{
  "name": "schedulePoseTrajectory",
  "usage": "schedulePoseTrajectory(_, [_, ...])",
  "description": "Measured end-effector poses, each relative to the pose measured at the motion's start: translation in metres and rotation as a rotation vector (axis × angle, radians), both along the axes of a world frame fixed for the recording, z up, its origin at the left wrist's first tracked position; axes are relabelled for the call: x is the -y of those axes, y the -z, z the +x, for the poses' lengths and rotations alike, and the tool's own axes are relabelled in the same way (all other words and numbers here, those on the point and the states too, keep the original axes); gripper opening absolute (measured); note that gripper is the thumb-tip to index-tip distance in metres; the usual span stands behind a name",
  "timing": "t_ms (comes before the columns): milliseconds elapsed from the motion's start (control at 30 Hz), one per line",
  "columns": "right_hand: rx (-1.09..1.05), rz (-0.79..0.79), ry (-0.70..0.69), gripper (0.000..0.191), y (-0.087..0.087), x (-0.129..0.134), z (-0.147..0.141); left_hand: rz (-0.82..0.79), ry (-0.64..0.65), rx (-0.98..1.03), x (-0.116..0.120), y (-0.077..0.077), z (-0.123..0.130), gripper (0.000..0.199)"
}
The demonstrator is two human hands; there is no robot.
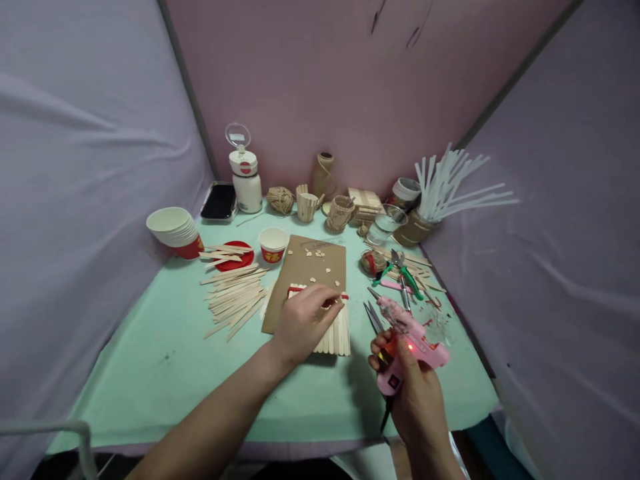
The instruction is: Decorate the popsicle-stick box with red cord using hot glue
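Observation:
My right hand is wrapped round the handle of a pink hot glue gun, whose nozzle points up and to the left and whose small red light is lit. My left hand is over a panel of wooden craft sticks laid side by side, its thumb and fingertips drawn together near the panel's right edge. A red strip runs across the panel's top and is partly covered by this hand. Whatever the fingertips pinch is too small to make out. Beneath the panel's upper part is brown cardboard.
Loose craft sticks and a red lid lie left, near paper cups. Scissors and green-handled pliers lie right. Twine, a white bottle and a holder of white glue sticks stand behind.

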State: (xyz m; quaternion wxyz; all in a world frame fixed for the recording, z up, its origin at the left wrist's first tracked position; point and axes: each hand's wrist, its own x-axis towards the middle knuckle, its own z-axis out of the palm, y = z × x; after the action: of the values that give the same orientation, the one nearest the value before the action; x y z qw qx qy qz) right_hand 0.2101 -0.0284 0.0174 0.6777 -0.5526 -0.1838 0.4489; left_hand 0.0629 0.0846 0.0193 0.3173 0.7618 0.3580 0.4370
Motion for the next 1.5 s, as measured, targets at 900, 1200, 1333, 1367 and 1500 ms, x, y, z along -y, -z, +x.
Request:
schedulePoseTrajectory(900, [0.338, -0.054, -0.280, 0.053, 0.019, 0.030, 0.010, -1.022, 0.251, 0.690, -0.013, -0.004, -0.004, 0.029])
schedulePoseTrajectory(1200, [0.391, -0.057, -0.300, 0.054, 0.018, 0.030, 0.010, -1.178, 0.392, 0.833, -0.015, 0.003, -0.004, 0.033])
schedulePoseTrajectory(1333, [0.408, -0.024, -0.350, 0.053, 0.023, 0.031, 0.012, -1.190, 0.402, 0.822, -0.015, 0.004, -0.003, 0.031])
schedulePoseTrajectory(1367, [0.401, -0.017, -0.347, 0.053, 0.024, 0.031, 0.012, -1.191, 0.403, 0.819, -0.015, 0.004, -0.003, 0.030])
schedulePoseTrajectory(1500, [0.418, -0.011, -0.317, 0.050, 0.025, 0.032, 0.013, -1.198, 0.408, 0.801, -0.015, 0.003, -0.003, 0.029])
